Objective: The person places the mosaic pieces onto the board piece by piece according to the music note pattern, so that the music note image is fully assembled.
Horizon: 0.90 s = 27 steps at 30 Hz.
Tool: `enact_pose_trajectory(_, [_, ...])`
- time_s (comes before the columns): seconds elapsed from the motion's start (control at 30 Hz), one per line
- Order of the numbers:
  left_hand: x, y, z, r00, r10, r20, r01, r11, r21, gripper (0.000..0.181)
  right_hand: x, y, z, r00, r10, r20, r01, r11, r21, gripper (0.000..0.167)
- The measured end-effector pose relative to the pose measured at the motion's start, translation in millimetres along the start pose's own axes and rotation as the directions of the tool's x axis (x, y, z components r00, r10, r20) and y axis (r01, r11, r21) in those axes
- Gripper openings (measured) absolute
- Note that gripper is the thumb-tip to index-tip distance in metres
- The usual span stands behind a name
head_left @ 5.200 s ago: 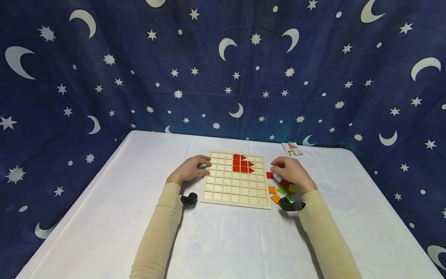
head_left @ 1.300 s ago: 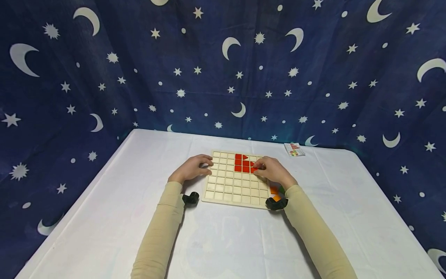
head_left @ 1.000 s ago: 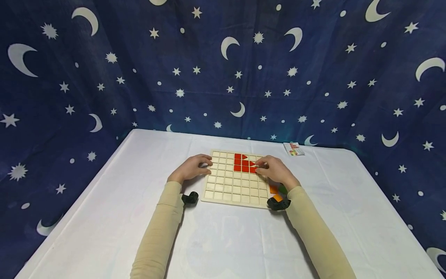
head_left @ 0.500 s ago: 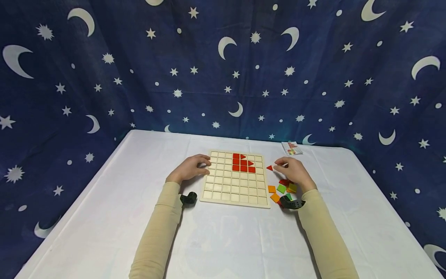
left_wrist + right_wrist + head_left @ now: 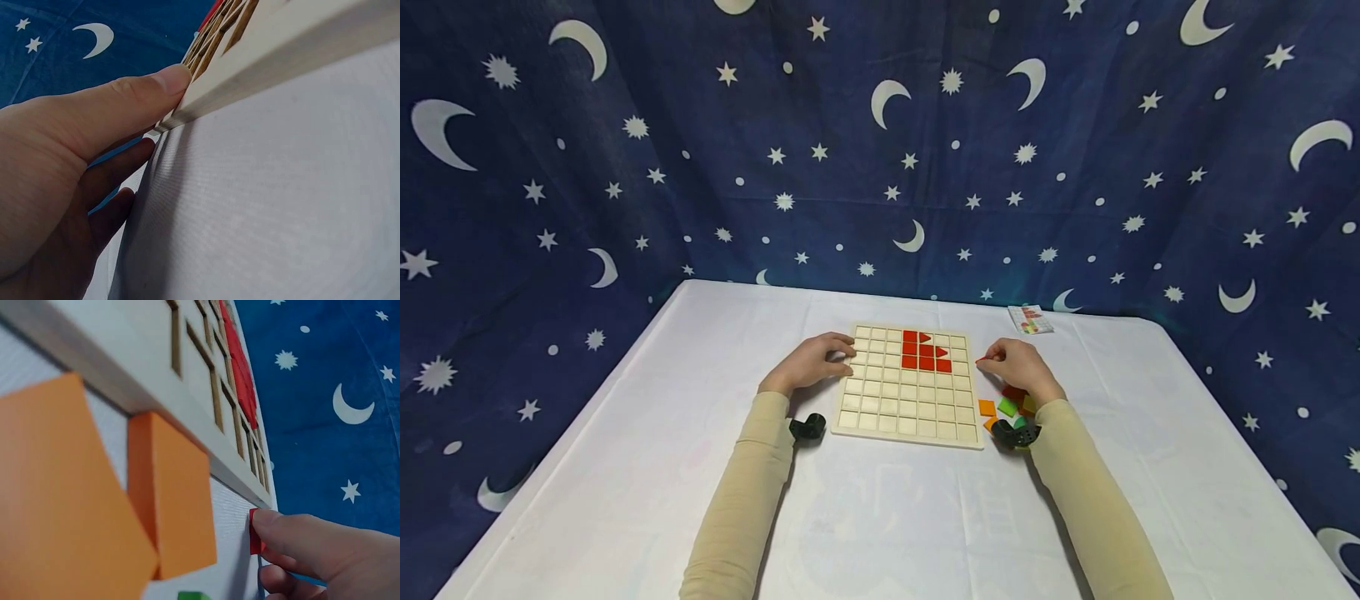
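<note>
A pale wooden grid board (image 5: 906,400) lies on the white table, with several red square tiles (image 5: 927,351) and two red triangular tiles (image 5: 942,352) seated in its far right cells. My left hand (image 5: 808,362) rests at the board's left edge; in the left wrist view its thumb (image 5: 144,90) touches the rim and the other fingers are loosely bent. Just right of the board, my right hand (image 5: 1024,367) pinches a red triangular tile (image 5: 255,532) between thumb and fingers. That tile is mostly hidden by the fingertips in the head view.
Orange tiles (image 5: 987,407), a light green tile (image 5: 1007,407) and other coloured pieces lie right of the board, partly under my right wrist. A small printed pattern card (image 5: 1031,319) lies at the back right. A starry dark blue curtain (image 5: 820,217) stands behind the table.
A red square tile beside the board now sits in the third red row, where a triangle was. That triangle lay right of the board; my right hand now pinches it. Left hand is unmoved.
</note>
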State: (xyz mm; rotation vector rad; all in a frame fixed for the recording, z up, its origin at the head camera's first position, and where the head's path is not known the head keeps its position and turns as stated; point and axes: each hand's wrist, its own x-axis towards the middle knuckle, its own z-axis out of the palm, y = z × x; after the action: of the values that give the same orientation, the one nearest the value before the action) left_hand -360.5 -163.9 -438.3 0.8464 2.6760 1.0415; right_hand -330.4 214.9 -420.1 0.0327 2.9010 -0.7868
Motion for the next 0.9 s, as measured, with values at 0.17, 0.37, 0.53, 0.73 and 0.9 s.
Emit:
enact_pose_trajectory(0.17, [0.7,-1.6,1.2,1.000,0.000,0.001,0.000,1.000,0.003,0.038,1.7,-2.1,0.7,1.000,-0.023,-0.006,0.023,0.999,-0.032,0.026])
enact_pose_trajectory(0.37, [2.5,-4.2,2.1,1.000,0.008,-0.010,-0.008,1.000,0.000,0.038,2.1,-4.4,0.4,0.998,-0.062,0.003,0.062,0.997,-0.052,0.025])
enact_pose_trajectory(0.53, [2.8,-3.7,2.0,1.000,0.006,-0.012,-0.006,1.000,0.010,0.038,1.9,-4.3,0.6,0.999,-0.048,0.006,0.048,0.998,-0.051,0.033])
enact_pose_trajectory(0.73, [2.0,-2.3,1.8,1.000,0.006,-0.008,-0.006,1.000,0.020,0.039,1.9,-6.2,1.3,1.000,-0.027,0.011,0.027,0.999,-0.040,0.033])
enact_pose_trajectory(0.9, [1.9,-2.3,1.7,1.000,0.003,-0.011,-0.003,1.000,0.011,0.038,2.4,-7.9,2.0,0.999,-0.038,0.027,0.039,0.998,-0.045,0.026])
